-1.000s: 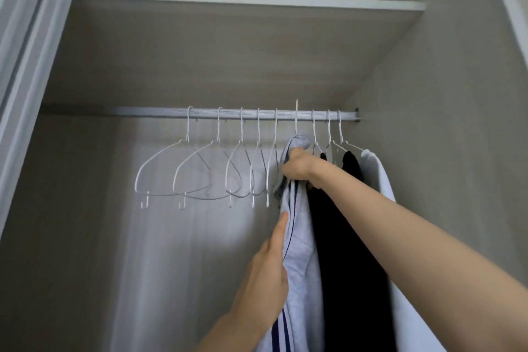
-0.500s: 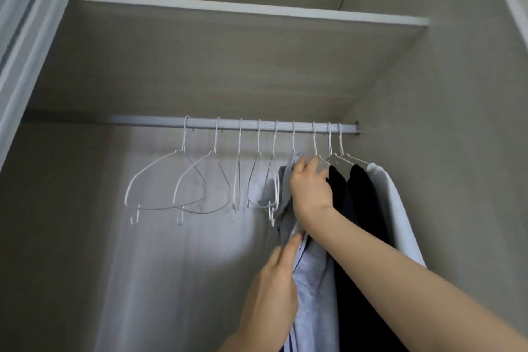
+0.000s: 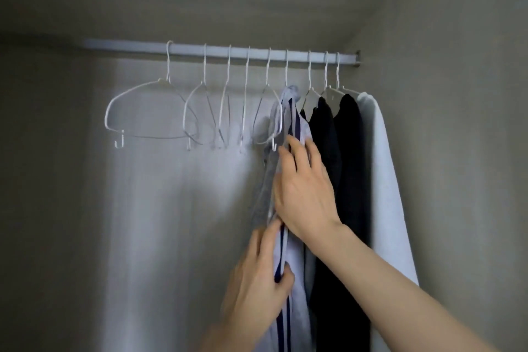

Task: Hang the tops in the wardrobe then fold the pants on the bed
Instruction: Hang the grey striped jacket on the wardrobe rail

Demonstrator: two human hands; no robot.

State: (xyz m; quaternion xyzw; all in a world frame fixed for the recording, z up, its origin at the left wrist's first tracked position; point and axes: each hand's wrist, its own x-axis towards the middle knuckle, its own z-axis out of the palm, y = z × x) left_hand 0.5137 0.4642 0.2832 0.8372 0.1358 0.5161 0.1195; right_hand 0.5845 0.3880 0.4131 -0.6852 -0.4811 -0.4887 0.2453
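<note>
A pale grey top with dark blue stripes [image 3: 297, 134] hangs from a white hanger on the wardrobe rail [image 3: 217, 51]. My right hand [image 3: 303, 191] lies flat against the top's side, fingers straight and spread. Lower down, my left hand [image 3: 260, 280] pinches the striped edge of the same top between thumb and fingers. Right of it hang two black tops [image 3: 337, 151] and a white top [image 3: 383, 168], each on its own hanger.
Several bare white wire hangers [image 3: 151, 114] hang on the rail to the left of the clothes. The wardrobe's right side wall [image 3: 457, 151] stands close beside the white top. The back wall [image 3: 160, 223] lies behind.
My right hand has let go of the hanger's neck and slid down onto the striped top's side. The left hand now pinches the striped edge. The view has tilted down, hiding the shelf.
</note>
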